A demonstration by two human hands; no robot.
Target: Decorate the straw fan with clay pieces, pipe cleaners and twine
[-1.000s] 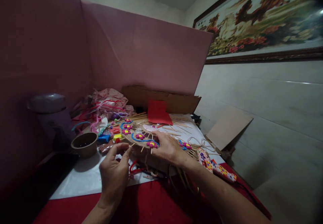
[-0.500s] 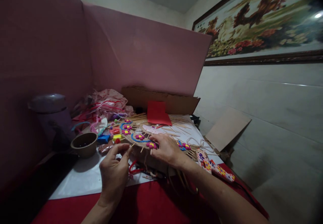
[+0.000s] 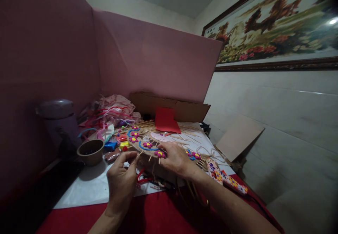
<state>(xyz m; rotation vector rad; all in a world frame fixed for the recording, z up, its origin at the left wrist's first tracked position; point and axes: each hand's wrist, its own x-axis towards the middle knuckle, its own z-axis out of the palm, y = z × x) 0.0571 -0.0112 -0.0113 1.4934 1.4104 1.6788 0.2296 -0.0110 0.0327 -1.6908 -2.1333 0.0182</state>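
Observation:
A brown curved craft band [image 3: 136,144] lies across the middle of the table. Pink clay flowers with yellow centres and a wavy blue line decorate it, and thin wooden sticks jut out from its edges. My left hand [image 3: 121,179] pinches the end of one wooden stick [image 3: 141,153] at the near edge, between thumb and forefinger. My right hand [image 3: 176,160] is closed over the band, its thumb beside a pink flower [image 3: 160,154]. That hand hides part of the band, and more flowers show to its right.
A brown cup [image 3: 90,152] of dark liquid and a lilac flask [image 3: 60,128] stand left. Behind lie loose sticks [image 3: 194,132], red paper [image 3: 166,121] and clay packets [image 3: 111,146]. A flower-patterned hot glue gun [image 3: 224,177] rests right. Pink panels [image 3: 155,54] enclose the back.
The view has shifted slightly. My right fingers have settled a little lower on the band, while my left hand keeps its pinch on the stick.

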